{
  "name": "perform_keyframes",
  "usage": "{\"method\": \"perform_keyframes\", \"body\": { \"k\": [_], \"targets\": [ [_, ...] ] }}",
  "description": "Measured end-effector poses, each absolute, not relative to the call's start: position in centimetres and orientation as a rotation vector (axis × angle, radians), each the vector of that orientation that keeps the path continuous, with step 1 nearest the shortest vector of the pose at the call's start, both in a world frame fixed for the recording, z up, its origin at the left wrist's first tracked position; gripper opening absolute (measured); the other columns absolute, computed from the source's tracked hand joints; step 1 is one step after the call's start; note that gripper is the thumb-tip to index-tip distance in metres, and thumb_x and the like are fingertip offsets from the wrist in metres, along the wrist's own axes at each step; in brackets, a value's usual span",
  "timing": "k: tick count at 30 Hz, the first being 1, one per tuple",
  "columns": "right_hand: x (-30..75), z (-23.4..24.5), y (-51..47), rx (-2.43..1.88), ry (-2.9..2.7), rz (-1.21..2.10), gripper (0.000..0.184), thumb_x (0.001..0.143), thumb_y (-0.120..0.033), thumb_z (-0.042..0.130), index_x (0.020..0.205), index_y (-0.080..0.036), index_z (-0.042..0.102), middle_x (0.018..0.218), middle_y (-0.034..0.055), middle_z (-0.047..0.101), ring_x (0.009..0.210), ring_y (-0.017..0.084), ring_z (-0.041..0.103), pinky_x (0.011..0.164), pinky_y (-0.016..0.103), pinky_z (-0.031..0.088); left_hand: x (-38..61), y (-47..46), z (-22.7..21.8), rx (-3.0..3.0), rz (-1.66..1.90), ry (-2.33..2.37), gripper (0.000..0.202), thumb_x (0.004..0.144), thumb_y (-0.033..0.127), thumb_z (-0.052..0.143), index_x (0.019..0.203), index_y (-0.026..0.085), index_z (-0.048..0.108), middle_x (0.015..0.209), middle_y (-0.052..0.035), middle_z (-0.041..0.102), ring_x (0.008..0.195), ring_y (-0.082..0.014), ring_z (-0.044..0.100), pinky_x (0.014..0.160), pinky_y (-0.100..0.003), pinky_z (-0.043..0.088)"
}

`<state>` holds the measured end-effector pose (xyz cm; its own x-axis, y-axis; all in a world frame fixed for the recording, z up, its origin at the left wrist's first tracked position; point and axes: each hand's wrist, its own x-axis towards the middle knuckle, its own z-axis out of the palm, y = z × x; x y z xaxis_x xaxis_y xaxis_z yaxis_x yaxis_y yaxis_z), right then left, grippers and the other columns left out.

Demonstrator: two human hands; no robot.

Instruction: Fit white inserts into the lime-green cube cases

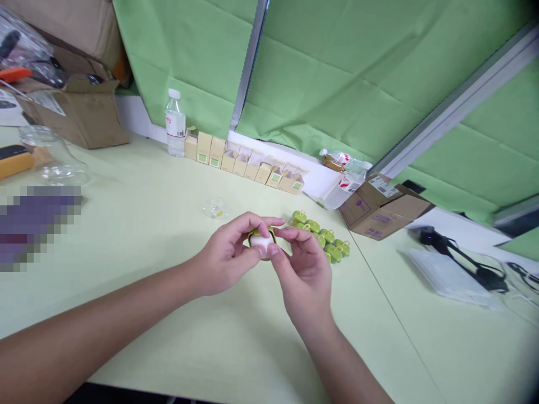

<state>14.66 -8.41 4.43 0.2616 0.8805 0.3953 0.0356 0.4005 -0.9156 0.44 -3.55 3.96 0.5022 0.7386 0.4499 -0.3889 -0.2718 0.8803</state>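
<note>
Above the middle of the table, both hands pinch a small white rounded case (261, 242) with a green cover around its edge. The fingers and thumb of my left hand (229, 252) close on its left side, the thumb pressing on the white face. From the right, the thumb and fingertips of my right hand (305, 264) grip its edge. Fingers hide part of the cover. Behind my right hand lies a group of several small green cases (334, 252) with loops, partly covered by it. A crumpled clear plastic piece (217, 209) rests beyond my left hand.
Several small beige boxes (240, 163), some with raised flaps, line the back beside an upright water bottle (175, 126). Two bottles lie near a cardboard box (379, 207) at the right. Another cardboard box (90, 115) and a clear jar (54, 157) stand at the left.
</note>
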Motion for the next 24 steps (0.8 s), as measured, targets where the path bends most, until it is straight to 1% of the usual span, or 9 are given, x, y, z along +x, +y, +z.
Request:
{"method": "perform_keyframes", "body": {
  "k": [7,11,16,21,24],
  "targets": [
    [14.53,4.01,-8.63,-0.994,-1.209,0.689,0.019,0.084,-0.023,0.071,0.100,-0.026,0.061,0.105,0.0046,0.059,0.108,0.022,0.059,0.086,0.042,0.058,0.33,-3.52,3.71,1.426,1.092,0.256,0.012,0.092,0.009,0.052,0.100,0.018,0.054,0.140,-0.0151,0.054,0.134,-0.0287,0.048,0.098,-0.042,0.051],
    [14.48,3.72,-8.68,-0.990,-1.262,0.594,0.017,0.086,-0.021,0.068,0.100,-0.026,0.061,0.107,0.0048,0.057,0.111,0.022,0.058,0.086,0.040,0.059,0.35,-3.44,3.66,1.419,1.080,0.234,0.013,0.092,0.009,0.052,0.102,0.018,0.054,0.141,-0.0148,0.053,0.137,-0.0285,0.045,0.099,-0.040,0.051],
    [14.53,3.60,-8.61,-1.004,-1.295,0.542,0.016,0.086,-0.021,0.068,0.099,-0.027,0.061,0.106,0.0054,0.058,0.111,0.023,0.057,0.084,0.039,0.059,0.34,-3.52,3.68,1.466,1.076,0.261,0.017,0.091,0.008,0.054,0.104,0.019,0.054,0.143,-0.0151,0.051,0.137,-0.0298,0.046,0.096,-0.039,0.051],
    [14.68,4.00,-8.58,-0.986,-1.261,0.632,0.010,0.088,-0.023,0.066,0.097,-0.025,0.064,0.104,0.0053,0.059,0.103,0.021,0.059,0.081,0.037,0.059,0.34,-3.52,3.56,1.505,1.085,0.284,0.022,0.089,0.006,0.053,0.106,0.020,0.054,0.142,-0.0161,0.052,0.142,-0.0305,0.039,0.095,-0.039,0.052],
    [14.72,4.23,-8.47,-0.962,-1.237,0.708,0.010,0.087,-0.025,0.068,0.096,-0.024,0.065,0.100,0.0046,0.060,0.098,0.019,0.060,0.080,0.036,0.059,0.33,-3.51,3.49,1.511,1.092,0.298,0.023,0.088,0.005,0.053,0.106,0.020,0.054,0.142,-0.0156,0.052,0.142,-0.0302,0.039,0.094,-0.038,0.053]
  ]
}}
